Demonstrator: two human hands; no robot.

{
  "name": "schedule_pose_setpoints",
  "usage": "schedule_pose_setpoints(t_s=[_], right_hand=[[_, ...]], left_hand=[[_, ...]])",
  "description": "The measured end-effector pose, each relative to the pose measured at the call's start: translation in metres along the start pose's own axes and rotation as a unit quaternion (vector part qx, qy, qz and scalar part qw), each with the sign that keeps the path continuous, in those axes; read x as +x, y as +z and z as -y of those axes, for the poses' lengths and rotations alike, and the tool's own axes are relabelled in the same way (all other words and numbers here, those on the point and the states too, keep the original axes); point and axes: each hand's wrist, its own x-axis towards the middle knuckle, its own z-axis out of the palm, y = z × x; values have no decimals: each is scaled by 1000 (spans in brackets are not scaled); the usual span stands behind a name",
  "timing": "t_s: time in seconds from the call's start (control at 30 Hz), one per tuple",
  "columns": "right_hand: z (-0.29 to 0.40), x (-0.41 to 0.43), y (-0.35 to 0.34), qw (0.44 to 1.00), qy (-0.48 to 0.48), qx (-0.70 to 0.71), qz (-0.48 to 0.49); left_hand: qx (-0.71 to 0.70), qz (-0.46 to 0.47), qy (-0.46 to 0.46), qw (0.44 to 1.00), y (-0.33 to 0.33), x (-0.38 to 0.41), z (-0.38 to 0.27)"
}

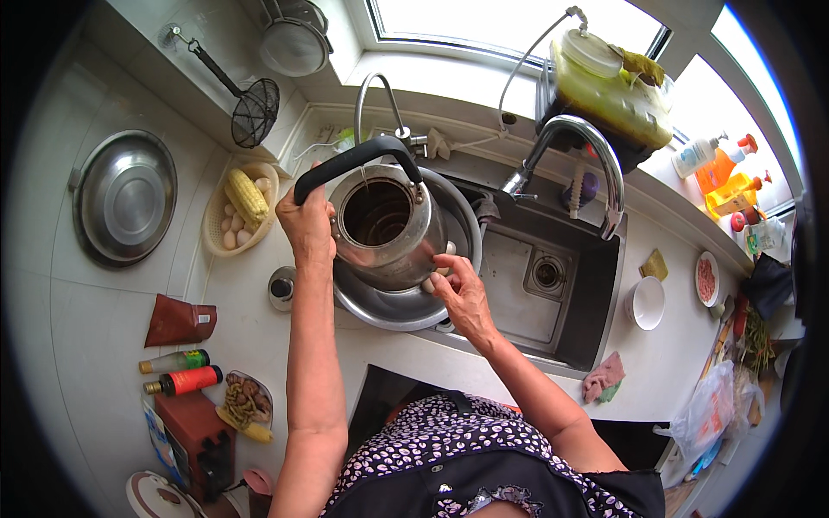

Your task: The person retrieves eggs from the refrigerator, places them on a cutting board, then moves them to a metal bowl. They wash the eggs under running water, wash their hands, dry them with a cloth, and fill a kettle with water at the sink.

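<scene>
My left hand [307, 223] grips the black handle [356, 158] of a lidless stainless steel kettle [388, 256], whose dark inside shows through the round mouth. The kettle is over a wide metal basin [388, 317] set at the left side of the sink. My right hand [463, 294] is at the kettle's lower right wall, thumb and fingers slightly apart; whether the fingertips touch the metal is unclear. A few egg-like pale round things [427, 283] show in the basin beside it, partly hidden. A round metal lid with a black knob [282, 288] lies on the counter left of the basin.
A chrome faucet [612, 181] arches over the sink [511, 285]; a thinner tap [372, 81] rises behind the kettle. Left stands a basket [210, 236] with corn and eggs. At right are a white bowl [646, 304], a plate of minced meat [706, 278] and a cloth [602, 379].
</scene>
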Motion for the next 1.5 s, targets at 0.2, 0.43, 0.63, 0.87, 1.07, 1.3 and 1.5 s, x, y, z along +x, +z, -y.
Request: schedule_pose_setpoints(t_s=[0.2,0.43,0.63,0.87,1.07,1.3,1.5], right_hand=[[1,3,-2,1000,4,8,4],[-2,6,-1,1000,3,7,8],[1,8,-5,1000,-18,-17,-3],[-8,11,-1,999,-32,6,-1],[1,10,-1,1000,-22,8,3],[2,9,-3,1000,-22,6,0],[0,9,-3,1000,-21,5,6]], left_hand=[[3,-15,-5,1000,3,0,-2],[1,-25,-10,1000,4,-2,-5],[19,-32,-11,999,9,0,-8],[24,-40,-12,999,1,-3,-2],[18,-32,7,999,1,-1,-4],[8,-29,1,1000,2,-3,-4],[-4,-24,0,1000,-1,-4,-3]])
